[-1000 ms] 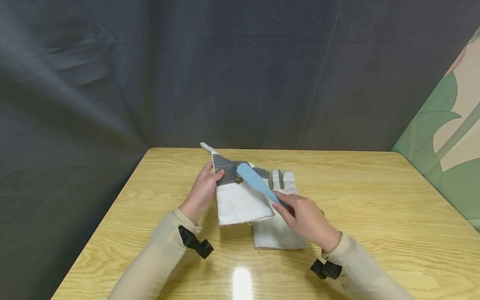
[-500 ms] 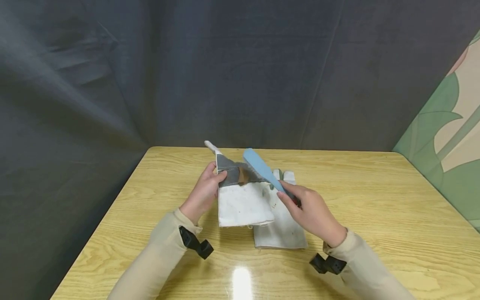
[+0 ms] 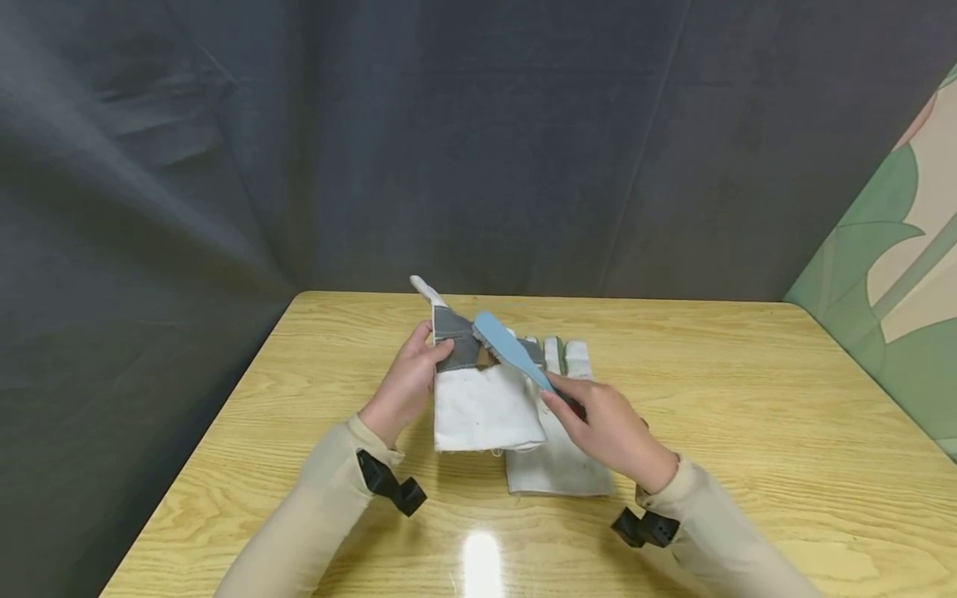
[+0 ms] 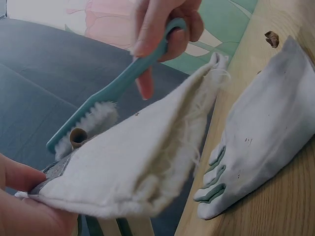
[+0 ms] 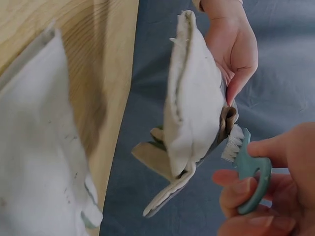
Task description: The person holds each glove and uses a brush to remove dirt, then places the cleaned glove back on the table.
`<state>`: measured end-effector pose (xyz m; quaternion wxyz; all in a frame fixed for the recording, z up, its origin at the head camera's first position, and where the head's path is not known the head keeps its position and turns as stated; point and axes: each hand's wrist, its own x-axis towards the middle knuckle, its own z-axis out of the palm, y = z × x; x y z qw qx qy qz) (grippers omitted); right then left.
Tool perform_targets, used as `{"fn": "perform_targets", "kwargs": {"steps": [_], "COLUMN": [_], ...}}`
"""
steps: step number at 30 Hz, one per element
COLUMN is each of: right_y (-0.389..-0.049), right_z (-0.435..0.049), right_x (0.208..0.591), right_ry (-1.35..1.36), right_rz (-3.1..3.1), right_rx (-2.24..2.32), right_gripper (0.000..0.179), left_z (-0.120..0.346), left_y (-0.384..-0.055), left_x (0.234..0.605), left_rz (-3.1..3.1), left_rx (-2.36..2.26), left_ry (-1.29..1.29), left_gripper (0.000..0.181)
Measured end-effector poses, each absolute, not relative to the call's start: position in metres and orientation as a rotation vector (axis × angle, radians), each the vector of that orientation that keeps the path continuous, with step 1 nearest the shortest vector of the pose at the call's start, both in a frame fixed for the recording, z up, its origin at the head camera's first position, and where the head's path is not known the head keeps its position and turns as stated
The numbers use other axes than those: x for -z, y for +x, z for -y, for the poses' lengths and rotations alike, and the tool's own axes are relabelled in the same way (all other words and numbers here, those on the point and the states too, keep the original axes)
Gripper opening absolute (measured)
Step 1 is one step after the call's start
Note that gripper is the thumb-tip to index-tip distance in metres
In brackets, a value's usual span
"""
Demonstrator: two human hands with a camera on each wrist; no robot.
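Observation:
My left hand point(image 3: 407, 374) pinches a white and grey work glove point(image 3: 486, 411) by its grey part, thumb on top, holding it above the table. The right hand point(image 3: 609, 428) grips the handle of a light blue scrubbing brush point(image 3: 503, 342). In the left wrist view, its white bristles point(image 4: 101, 117) face the glove's grey side, beside a curled brown piece point(image 4: 78, 138). Whether that piece is part of the glove I cannot tell. A second white glove point(image 3: 564, 461), with green between its fingers, lies on the table partly behind the held one.
The wooden table point(image 3: 748, 415) has a dark curtain point(image 3: 478, 149) along its back and left. A leaf-patterned panel point(image 3: 897, 249) stands at the right. One small brown scrap point(image 4: 271, 39) lies on the table near the second glove's cuff.
The brush first rose up and to the right off the held glove, uncovering the brown piece, then came back down and left over it. The left hand and its glove shifted only slightly.

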<state>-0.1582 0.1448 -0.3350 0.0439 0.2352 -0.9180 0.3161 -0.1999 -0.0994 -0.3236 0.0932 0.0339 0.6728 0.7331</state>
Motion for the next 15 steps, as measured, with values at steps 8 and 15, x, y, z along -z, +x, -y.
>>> {"fn": "perform_targets", "kwargs": {"steps": [8, 15], "right_y": [-0.1552, -0.1563], "right_z": [-0.1525, -0.1467], "right_x": [0.3369, 0.3311], "right_ry": [0.713, 0.735], "right_rz": [2.795, 2.681], "right_rx": [-0.926, -0.929], "right_gripper": [0.037, 0.036], "left_z": [0.1014, 0.0982], "left_y": [-0.2018, -0.2007], "left_x": [0.3258, 0.3252], "left_rz": [-1.977, -2.003], "left_rx": [-2.176, -2.155], "left_ry": [0.120, 0.116], "left_gripper": [0.033, 0.033]}}
